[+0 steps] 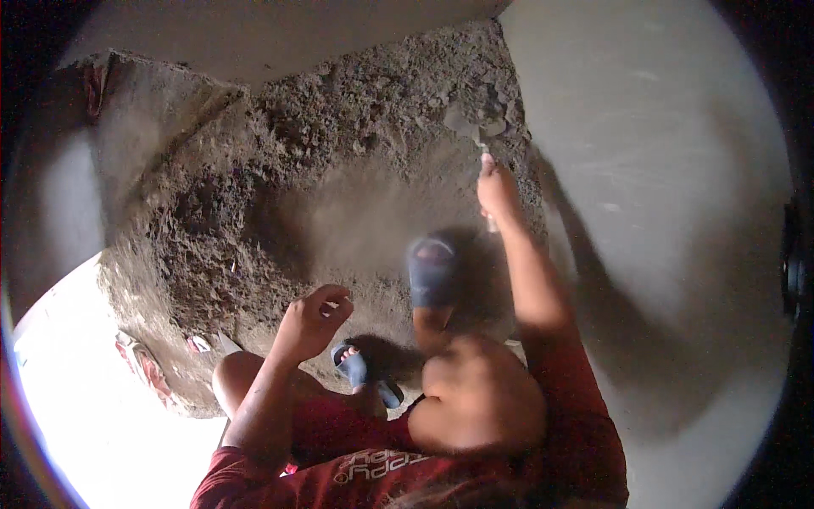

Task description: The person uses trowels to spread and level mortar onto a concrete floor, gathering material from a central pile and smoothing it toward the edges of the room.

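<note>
My right hand [498,193] is wrapped round the handle of a trowel [462,124]. The trowel's blade points away from me and touches the loose, clumpy soil or mortar [373,102] near the far right corner. My left hand [312,321] hovers over the near side of the rough floor, beside my bent knee. Its fingers curl loosely, with a gap between thumb and forefinger and nothing visible in them. A smoother, levelled patch [360,216] lies between the two hands, bordered by dark crumbly material.
A smooth grey wall [670,170] rises close along the right, and another wall [314,34] closes off the far side. My feet, in dark slides [432,276], stand on the floor. A crumpled reddish packet [144,369] lies at lower left, near bright light.
</note>
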`<action>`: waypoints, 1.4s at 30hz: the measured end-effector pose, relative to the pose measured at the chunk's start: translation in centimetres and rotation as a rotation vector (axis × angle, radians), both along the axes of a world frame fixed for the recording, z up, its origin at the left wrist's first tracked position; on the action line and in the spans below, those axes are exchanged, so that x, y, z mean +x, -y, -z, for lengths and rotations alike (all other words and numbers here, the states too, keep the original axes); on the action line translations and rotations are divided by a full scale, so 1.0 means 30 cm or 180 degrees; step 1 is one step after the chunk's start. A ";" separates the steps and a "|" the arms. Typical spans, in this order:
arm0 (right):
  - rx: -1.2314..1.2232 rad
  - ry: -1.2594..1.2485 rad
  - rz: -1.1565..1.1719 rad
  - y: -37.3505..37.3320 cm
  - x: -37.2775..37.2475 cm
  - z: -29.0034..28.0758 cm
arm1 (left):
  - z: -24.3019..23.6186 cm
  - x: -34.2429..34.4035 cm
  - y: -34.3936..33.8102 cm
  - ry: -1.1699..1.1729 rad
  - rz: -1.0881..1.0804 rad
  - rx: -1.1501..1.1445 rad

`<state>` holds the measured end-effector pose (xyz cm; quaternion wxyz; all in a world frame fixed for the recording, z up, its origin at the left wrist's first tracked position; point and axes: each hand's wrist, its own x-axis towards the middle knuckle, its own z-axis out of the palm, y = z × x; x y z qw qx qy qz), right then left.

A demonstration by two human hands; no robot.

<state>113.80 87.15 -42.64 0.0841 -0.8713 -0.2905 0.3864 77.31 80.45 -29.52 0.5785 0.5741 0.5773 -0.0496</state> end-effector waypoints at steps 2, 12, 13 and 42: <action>0.0213 0.0137 -0.0084 -0.003 0.042 -0.010 | 0.000 0.018 -0.018 0.0203 -0.0024 0.0026; 0.0238 0.0059 -0.0116 -0.133 -0.002 0.019 | 0.001 -0.019 -0.034 0.0178 0.0029 0.0008; 0.0214 0.0089 -0.0177 -0.167 0.000 0.001 | 0.003 -0.014 -0.036 0.0156 0.0076 0.0008; -0.0115 0.0372 -0.0560 0.383 0.136 -0.092 | -0.015 -0.119 0.070 0.0098 -0.0161 0.0154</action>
